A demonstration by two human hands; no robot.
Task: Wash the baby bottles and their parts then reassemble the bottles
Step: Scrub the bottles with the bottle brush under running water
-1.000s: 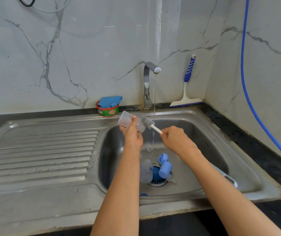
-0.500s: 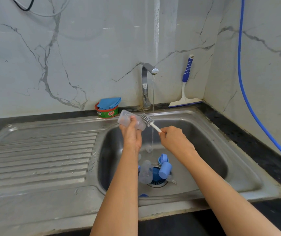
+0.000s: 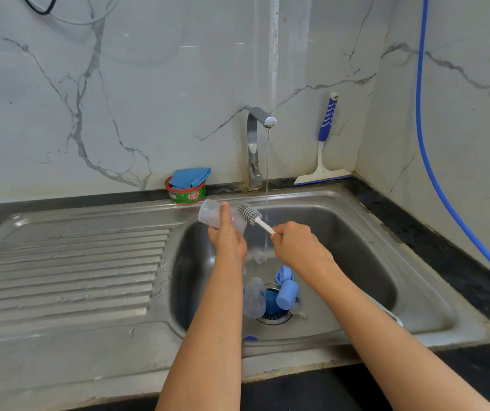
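My left hand (image 3: 227, 237) grips a clear baby bottle (image 3: 211, 215) held sideways above the sink basin (image 3: 356, 256), its mouth facing right. My right hand (image 3: 297, 246) holds the white handle of a grey bottle brush (image 3: 249, 213); the bristle head sits just outside the bottle's mouth. Down by the drain lie another clear bottle (image 3: 254, 298), a blue cap (image 3: 287, 294), a blue ring (image 3: 284, 274) and a small clear teat (image 3: 298, 311). A thin stream of water runs from the tap (image 3: 257, 143) beside the brush.
A ribbed steel draining board (image 3: 68, 271) lies left of the basin. At the back stand a green soap tub with a blue cloth (image 3: 189, 186) and a blue-handled squeegee (image 3: 325, 149). A blue hose (image 3: 433, 161) runs down the right wall.
Both hands stay in much the same place over the basin. The brush head sits slightly closer to the bottle's mouth than a second ago.
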